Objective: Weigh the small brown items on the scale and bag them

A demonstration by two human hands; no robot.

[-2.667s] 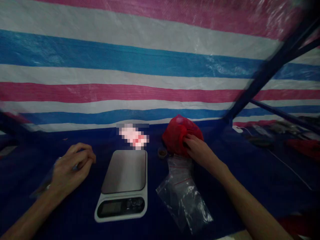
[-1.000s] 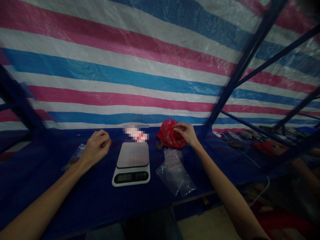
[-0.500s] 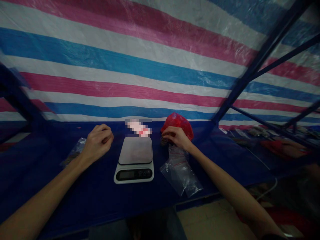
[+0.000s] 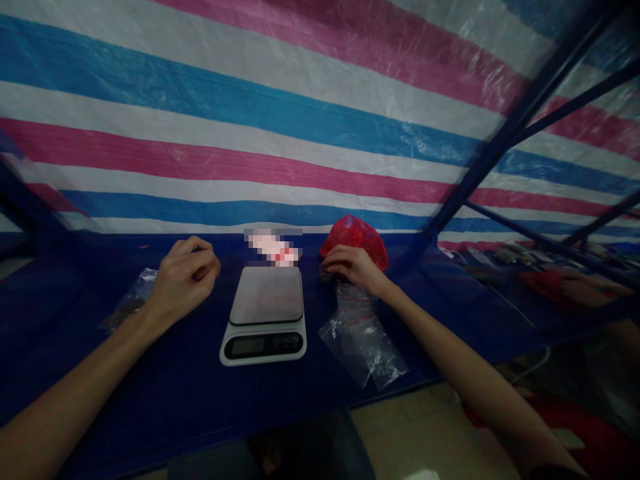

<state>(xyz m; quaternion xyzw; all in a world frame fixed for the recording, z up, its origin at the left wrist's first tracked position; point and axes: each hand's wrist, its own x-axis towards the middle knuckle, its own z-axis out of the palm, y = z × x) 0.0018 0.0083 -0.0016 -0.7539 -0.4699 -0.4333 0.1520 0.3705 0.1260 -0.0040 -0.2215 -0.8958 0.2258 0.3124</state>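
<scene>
My left hand (image 4: 186, 275) is held above the blue surface with its fingers curled closed; whatever may be in them is hidden. Beside its wrist lies a clear plastic bag (image 4: 143, 285) with small dark contents. Between my hands stands a white kitchen scale (image 4: 267, 297) with a flat square plate and a dark display. At the mouth of a red plastic bag (image 4: 357, 235), my right hand (image 4: 356, 268) has its fingers bent together over small brownish pieces I cannot identify. Several clear zip bags (image 4: 363, 343) lie just below that hand.
A blurred-out pinkish item (image 4: 275, 248) lies behind the scale. Striped plastic sheeting (image 4: 250, 153) hangs behind the blue table (image 4: 175, 387). A dark blue metal frame (image 4: 493, 150) rises at the right. Further right, a person's arm (image 4: 583, 287) reaches over red material.
The whole view has shifted slightly. My left hand stays curled beside the scale, and my right hand remains at the red bag with little visible movement.
</scene>
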